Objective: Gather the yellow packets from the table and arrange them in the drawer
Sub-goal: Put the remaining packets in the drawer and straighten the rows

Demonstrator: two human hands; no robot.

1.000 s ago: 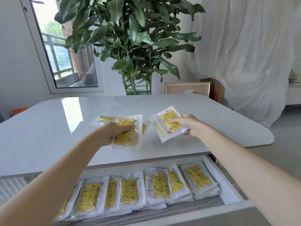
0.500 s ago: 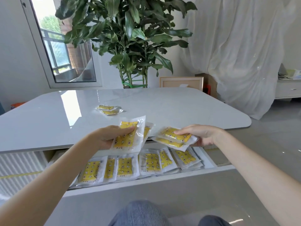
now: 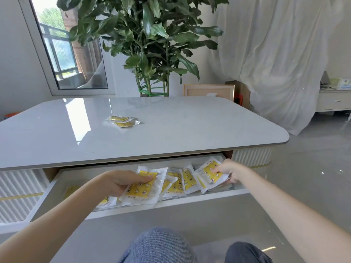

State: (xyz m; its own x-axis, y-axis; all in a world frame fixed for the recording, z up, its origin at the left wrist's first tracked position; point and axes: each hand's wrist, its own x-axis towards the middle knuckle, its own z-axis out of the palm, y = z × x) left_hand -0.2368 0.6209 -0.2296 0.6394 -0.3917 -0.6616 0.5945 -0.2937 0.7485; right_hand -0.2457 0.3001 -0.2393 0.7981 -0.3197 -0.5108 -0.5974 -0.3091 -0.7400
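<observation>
1. A yellow packet (image 3: 141, 188) is pinched by the left hand (image 3: 121, 184), thumb on top, over the near left part of the open drawer (image 3: 190, 199).
2. A second packet (image 3: 210, 172) is gripped by the right hand (image 3: 226, 170) at the right end of the drawer, above the row of packets (image 3: 187, 182) laid there.
3. A small pile of packets (image 3: 122, 121) lies on the desk (image 3: 190, 130), far from both hands and a little left, its long side running left to right; the left hand is judged nearer.

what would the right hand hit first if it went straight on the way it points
Likely the packets lying in the drawer, just beyond the bundle the right hand holds; depth unclear.
</observation>
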